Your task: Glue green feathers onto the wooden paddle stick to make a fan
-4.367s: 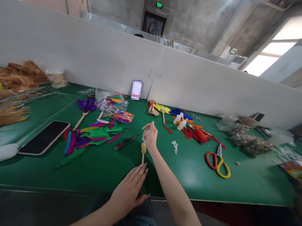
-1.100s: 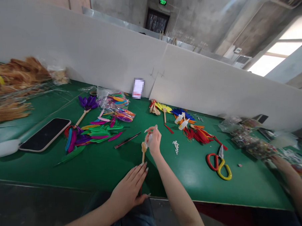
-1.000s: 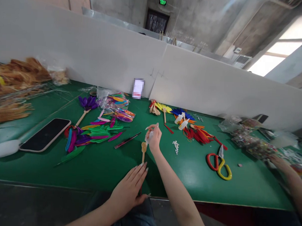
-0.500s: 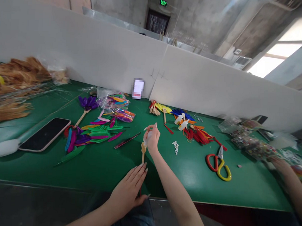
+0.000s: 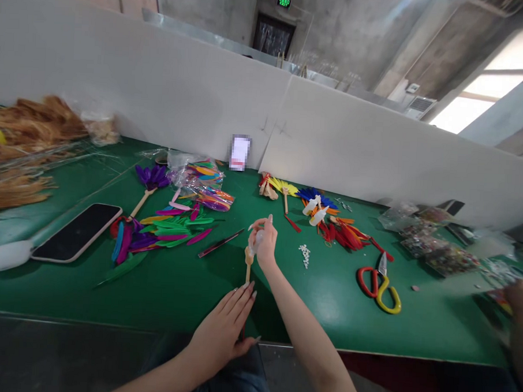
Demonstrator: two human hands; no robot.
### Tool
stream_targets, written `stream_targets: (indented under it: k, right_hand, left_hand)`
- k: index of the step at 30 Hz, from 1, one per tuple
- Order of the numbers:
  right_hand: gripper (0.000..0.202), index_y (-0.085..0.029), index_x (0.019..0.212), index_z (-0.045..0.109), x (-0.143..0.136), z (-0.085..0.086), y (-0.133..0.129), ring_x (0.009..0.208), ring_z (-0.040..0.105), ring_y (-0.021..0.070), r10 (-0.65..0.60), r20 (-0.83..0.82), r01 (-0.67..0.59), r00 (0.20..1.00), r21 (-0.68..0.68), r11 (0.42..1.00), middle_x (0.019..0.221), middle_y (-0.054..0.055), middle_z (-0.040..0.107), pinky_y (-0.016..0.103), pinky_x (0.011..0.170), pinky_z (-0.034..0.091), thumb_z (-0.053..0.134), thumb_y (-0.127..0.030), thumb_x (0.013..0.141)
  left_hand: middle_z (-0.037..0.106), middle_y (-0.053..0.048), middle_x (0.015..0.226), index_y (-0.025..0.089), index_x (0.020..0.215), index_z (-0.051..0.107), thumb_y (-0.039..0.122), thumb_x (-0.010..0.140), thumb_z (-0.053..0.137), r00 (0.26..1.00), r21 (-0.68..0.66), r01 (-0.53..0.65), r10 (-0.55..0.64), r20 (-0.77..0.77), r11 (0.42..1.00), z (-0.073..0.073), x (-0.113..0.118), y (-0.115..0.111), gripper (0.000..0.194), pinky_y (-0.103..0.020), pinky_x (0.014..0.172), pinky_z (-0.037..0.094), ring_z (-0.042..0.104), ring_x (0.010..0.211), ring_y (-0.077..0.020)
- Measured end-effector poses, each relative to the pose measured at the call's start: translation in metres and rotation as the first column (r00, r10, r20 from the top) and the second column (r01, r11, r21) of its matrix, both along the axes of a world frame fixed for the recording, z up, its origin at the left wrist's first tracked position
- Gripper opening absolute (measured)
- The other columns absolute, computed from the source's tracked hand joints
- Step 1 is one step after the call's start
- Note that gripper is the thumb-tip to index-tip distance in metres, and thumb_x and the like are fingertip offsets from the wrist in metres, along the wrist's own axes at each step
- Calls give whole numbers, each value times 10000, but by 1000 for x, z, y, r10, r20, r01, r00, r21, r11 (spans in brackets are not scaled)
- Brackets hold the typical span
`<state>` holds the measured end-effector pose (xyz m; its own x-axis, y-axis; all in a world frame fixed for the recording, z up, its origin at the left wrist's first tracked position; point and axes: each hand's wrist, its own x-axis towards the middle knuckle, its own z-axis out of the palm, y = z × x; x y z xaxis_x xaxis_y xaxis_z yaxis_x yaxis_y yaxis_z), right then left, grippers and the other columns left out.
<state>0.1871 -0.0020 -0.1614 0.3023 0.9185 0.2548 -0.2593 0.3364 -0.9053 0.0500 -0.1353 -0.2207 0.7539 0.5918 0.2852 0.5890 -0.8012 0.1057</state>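
Coworker's hand (image 5: 519,297) is nearer the desk's (image 5: 433,330) right edge now; right fingers (image 5: 269,224) grip a bottle (image 5: 260,236), left fingers (image 5: 235,302) lie flat holding down the wooden handle (image 5: 248,272), no feathers on yet.

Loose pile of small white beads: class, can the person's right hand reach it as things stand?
Likely yes: only green tabletop separates beads and right hand, though that hand holds a translucent whitish bottle.

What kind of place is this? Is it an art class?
It looks like a craft workshop, though it could be an art class: there are bright loose feathers, tiny white beads and big scissors on the long green table.
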Motion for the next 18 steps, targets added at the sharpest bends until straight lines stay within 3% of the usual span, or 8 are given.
stream_targets:
  k: [6, 13, 18]
  right_hand:
    - [483, -198, 631, 530, -1, -3, 4, 237, 335, 67, -28, -22, 29, 999, 32, 999, 314, -84, 410, 183, 283, 244, 384, -596, 864]
    - [488, -196, 627, 524, -1, -1, 2, 236, 345, 74, 30, -21, -29, 999, 13, 999, 322, -77, 420, 187, 272, 249, 373, -596, 864]
    - [474, -199, 645, 524, 5, -1, 9, 238, 335, 66, -32, -25, 33, 999, 42, 999, 322, -88, 414, 179, 283, 260, 394, -608, 846]
  left_hand:
    - [334, -131, 1469, 102, 1416, 284, 491, 844, 441, 1000, -18, 6, -6, -18, 1000, 1, -1, 1, 709, -362, 1069, 302, 315, 1346, -239]
    - [337, -137, 1466, 97, 1419, 271, 485, 842, 440, 1000, -22, 3, -4, -12, 1000, 0, 0, 0, 715, -365, 1075, 295, 313, 1347, -240]
    - [316, -140, 1475, 95, 1418, 271, 482, 834, 458, 1000, -31, 5, -6, -18, 1000, 3, -1, 1, 724, -360, 1082, 287, 300, 1353, -239]
